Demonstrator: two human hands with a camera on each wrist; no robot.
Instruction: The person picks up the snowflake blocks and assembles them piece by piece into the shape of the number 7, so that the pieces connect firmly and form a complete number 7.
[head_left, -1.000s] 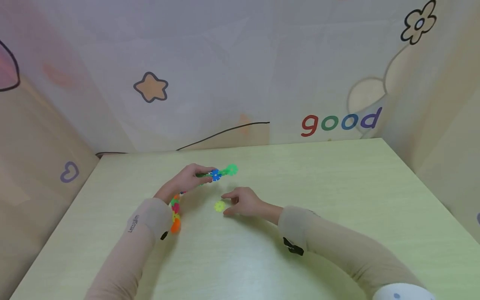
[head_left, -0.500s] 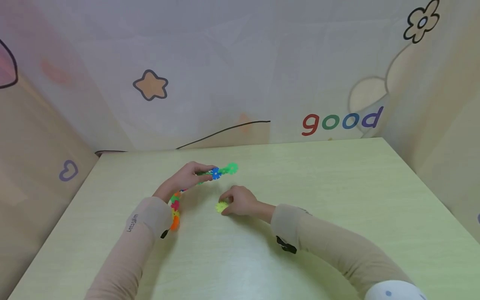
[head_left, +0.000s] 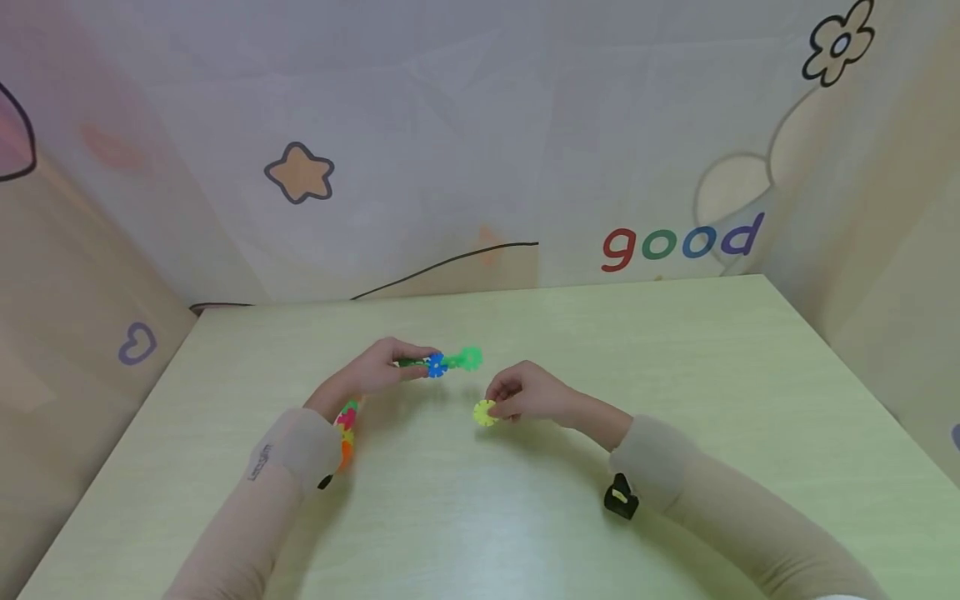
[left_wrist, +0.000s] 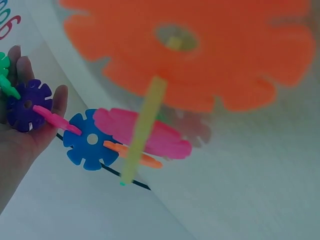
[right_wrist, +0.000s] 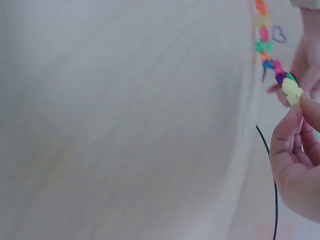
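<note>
Chain (head_left: 442, 363) of linked snowflake discs was already assembled and gripped by the left hand (head_left: 382, 367) above the counter (head_left: 675, 400); just right of it, one yellow disc (head_left: 485, 412), pinched by the right hand (head_left: 528, 393), was judged not yet joined.

Gap between left hand (head_left: 375, 371) and right hand (head_left: 528, 393): open desk (head_left: 675, 375), passable. Chain of snowflake discs (head_left: 450, 362) juts from the left hand's fingers into that gap. Padded walls (head_left: 450, 150) bound desk at rear and both sides.
</note>
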